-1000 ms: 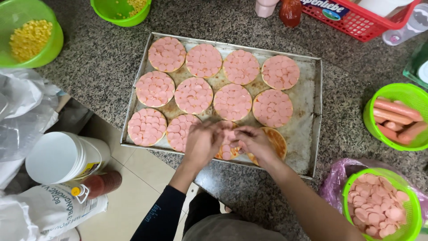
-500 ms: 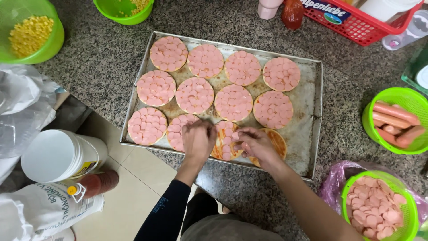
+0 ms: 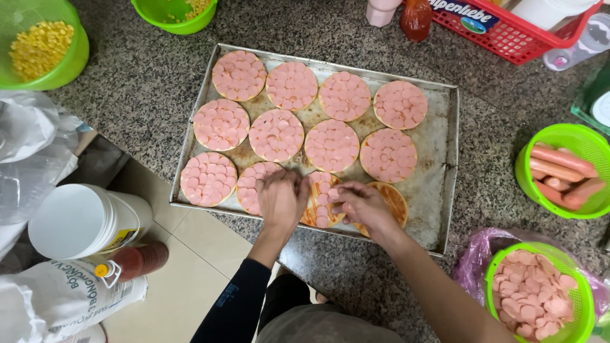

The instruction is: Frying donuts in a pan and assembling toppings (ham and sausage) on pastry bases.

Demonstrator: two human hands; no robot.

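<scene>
A metal baking tray (image 3: pixel 446 159) lies on the speckled stone counter, filled with small round pizza bases covered in pink sausage slices (image 3: pixel 331 145). Both hands work at the tray's near edge. My left hand (image 3: pixel 282 201) rests fingers-down on a partly covered base (image 3: pixel 319 203), pinching sausage slices. My right hand (image 3: pixel 362 208) holds slices over the same base, and beside it lies a sauced base (image 3: pixel 394 199) without slices.
A green bowl of sausage slices (image 3: pixel 537 302) sits at the near right, a green bowl of whole sausages (image 3: pixel 562 170) above it. A bowl of corn (image 3: pixel 39 44), a red basket (image 3: pixel 516 28), a white tub (image 3: pixel 82 219) and a red-capped bottle (image 3: pixel 130 262) are around.
The hands have shifted slightly over the same base, and more sausage slices now lie on it. The tray and bowls have not moved.
</scene>
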